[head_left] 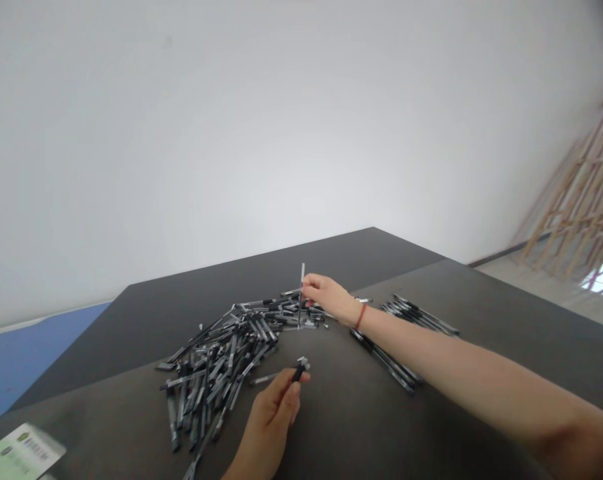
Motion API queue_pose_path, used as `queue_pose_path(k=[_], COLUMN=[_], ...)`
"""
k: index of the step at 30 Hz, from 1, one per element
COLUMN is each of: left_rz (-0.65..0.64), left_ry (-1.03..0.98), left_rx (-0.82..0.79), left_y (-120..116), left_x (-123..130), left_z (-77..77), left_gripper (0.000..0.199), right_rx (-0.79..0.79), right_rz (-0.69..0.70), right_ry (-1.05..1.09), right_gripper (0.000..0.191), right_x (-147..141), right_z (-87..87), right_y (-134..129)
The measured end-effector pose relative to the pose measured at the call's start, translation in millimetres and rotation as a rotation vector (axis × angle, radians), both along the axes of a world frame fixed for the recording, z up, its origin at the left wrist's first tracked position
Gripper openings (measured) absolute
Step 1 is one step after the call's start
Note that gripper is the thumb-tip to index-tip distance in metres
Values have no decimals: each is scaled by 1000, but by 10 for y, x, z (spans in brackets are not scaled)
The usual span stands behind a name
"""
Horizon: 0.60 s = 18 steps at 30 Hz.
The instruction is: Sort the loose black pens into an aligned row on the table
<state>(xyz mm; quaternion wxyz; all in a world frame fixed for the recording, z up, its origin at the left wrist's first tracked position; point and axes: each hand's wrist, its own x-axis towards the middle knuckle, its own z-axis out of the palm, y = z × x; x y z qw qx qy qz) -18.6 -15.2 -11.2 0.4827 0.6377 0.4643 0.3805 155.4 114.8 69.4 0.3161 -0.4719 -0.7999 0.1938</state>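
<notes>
My right hand (326,293), a red cord at its wrist, pinches a slim pen (300,310) upright over the far right edge of a loose heap of pens (216,380). The pens in the heap have clear barrels and black parts, and they lie crossed in many directions. Nearer to me, my left hand (274,413) is closed around black pen pieces (300,370) with pale ends; their number and full length are hidden by the fingers. Just left of those fingers lies a single pen (264,379), partly covered by the hand.
Two groups of roughly parallel pens lie right of the heap: one group (421,315) beyond my right forearm, another (384,360) on its near side. A green and white card (21,453) shows at lower left. The dark table (331,253) stands by a white wall; wooden racks (586,193) are at right.
</notes>
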Motion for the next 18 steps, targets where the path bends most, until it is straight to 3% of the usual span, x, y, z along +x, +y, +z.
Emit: queue_pose_path(k=[1,3,4,7,14,18], left_rz=[-14,-30,-31,-50,-22,0], left_ry=[11,39,55,108,217,238], left_rx=[18,55,70,108,175,200], left_y=[-4,-8,-9,-15,-27,-8], left_x=[-2,-5,-9,-27,-30,-19], left_z=[1,15,26,59,99,145], left_gripper=[43,39,37,33,27,24], right_rx=[-50,-382,-496,-615,-333,-241], right_rz=[9,66,71,56,51,82], right_ry=[103,701,895,1177,1023,673], right_gripper=[21,20,21,23,18,10], right_x=[48,109,124,136,210,306], right_z=[-64,-197,-253,-344,-317,-244], right_y=[-171,-492,-629,-894,-915,-934])
